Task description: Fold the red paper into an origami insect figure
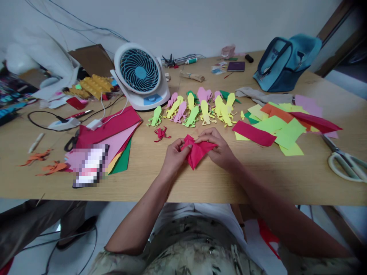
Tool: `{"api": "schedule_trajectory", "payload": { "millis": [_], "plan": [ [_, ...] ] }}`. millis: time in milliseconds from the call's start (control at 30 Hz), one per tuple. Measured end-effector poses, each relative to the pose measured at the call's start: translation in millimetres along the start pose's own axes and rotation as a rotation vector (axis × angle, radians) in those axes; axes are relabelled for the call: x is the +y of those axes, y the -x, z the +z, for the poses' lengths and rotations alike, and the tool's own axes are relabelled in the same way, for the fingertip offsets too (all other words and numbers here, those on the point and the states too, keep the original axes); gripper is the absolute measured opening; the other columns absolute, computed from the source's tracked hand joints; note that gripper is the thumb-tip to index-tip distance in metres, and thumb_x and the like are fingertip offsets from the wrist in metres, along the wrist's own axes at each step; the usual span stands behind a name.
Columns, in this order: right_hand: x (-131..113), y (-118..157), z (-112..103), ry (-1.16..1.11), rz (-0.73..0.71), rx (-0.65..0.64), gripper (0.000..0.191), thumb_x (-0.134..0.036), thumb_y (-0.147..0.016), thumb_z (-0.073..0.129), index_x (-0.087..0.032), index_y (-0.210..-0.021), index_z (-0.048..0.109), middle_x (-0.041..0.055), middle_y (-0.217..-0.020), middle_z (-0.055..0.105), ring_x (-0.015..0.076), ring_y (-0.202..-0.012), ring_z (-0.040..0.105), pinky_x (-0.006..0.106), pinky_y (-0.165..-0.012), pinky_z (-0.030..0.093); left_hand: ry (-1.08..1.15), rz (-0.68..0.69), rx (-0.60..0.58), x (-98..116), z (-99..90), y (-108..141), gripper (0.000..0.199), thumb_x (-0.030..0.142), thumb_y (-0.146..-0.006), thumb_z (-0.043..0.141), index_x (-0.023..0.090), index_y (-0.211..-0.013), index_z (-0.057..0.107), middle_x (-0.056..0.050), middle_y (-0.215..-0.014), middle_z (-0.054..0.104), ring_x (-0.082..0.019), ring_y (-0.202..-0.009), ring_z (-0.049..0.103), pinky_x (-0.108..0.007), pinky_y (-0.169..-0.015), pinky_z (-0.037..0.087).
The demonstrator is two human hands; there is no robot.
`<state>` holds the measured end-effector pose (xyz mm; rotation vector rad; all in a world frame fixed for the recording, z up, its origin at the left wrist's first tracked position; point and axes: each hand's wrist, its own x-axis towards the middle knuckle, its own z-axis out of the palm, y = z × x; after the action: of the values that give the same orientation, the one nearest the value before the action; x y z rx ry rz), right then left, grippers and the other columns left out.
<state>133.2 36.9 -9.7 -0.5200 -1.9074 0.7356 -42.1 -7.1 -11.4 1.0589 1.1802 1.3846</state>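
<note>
Head view: wooden table (206, 189), pale wall (215, 25)

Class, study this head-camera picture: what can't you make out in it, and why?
All in the head view:
- Underside of the red folded paper: hidden by its upper face and by the left hand and right hand.
- Face of the dark-edged object: blurred into blocks.
- White-handled scissors: handles cut off by the right edge.
- Contents of the blue bag: hidden by its sides.
</note>
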Motion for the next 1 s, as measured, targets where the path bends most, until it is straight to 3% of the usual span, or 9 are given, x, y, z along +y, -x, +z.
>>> {"api": "schedule_trajectory", "payload": {
  "millis": [167,300,567,767,1000],
  "plan": [
    [4.4,-1.4,-2.1,0.0,0.024,0.005,0.024,-0.009,-0.085,0.059,-0.025,-0.101,0.067,0.0061,-0.106,0.058,0.0226,-0.106,0.059,0.042,-0.096,0.047,0.004,-0.017,0.017,1.3,-0.4,0.4,0.022,0.033,-0.072,0.076,0.015,-0.08,0.066,0.002,-0.071,0.063,-0.009,-0.06,0.052,-0.019,-0.057,0.039],
    [4.9,-2.1,-4.7,-0.024,0.058,-0.026,0.024,-0.008,-0.084,0.057,-0.024,-0.1,0.064,0.0041,-0.099,0.061,0.0205,-0.098,0.06,0.038,-0.09,0.047,0.082,-0.077,-0.013,0.7,-0.7,0.8,0.029,0.037,-0.07,0.081,0.016,-0.078,0.063,0.003,-0.069,0.063,-0.009,-0.058,0.051,-0.019,-0.056,0.04],
    [10.6,-1.4,-13.4,-0.032,0.079,-0.228,0.013,-0.021,-0.084,0.07,-0.024,-0.096,0.065,0.0037,-0.097,0.061,0.02,-0.092,0.062,0.035,-0.083,0.047,0.161,-0.115,0.006,0.9,0.0,0.5,0.044,0.037,-0.055,0.092,0.014,-0.08,0.066,0.002,-0.071,0.069,-0.008,-0.06,0.061,-0.019,-0.061,0.049],
    [10.8,-2.4,-11.8,-0.078,0.107,-0.167,0.004,-0.027,-0.088,0.069,-0.024,-0.091,0.07,0.0051,-0.094,0.064,0.0206,-0.091,0.063,0.038,-0.086,0.049,0.165,-0.225,-0.06,7.0,3.7,4.5,0.054,0.043,-0.053,0.093,0.014,-0.088,0.064,-0.003,-0.071,0.073,-0.016,-0.057,0.068,-0.026,-0.057,0.055],
    [8.4,-4.9,-14.4,-0.096,0.126,-0.079,0.008,-0.023,-0.085,0.07,-0.026,-0.092,0.073,0.005,-0.103,0.065,0.0205,-0.103,0.063,0.041,-0.096,0.049,0.143,-0.151,0.075,6.2,0.1,1.4,0.043,0.034,-0.054,0.091,0.014,-0.082,0.064,0.002,-0.07,0.069,-0.009,-0.058,0.061,-0.02,-0.058,0.049]
  ]
}}
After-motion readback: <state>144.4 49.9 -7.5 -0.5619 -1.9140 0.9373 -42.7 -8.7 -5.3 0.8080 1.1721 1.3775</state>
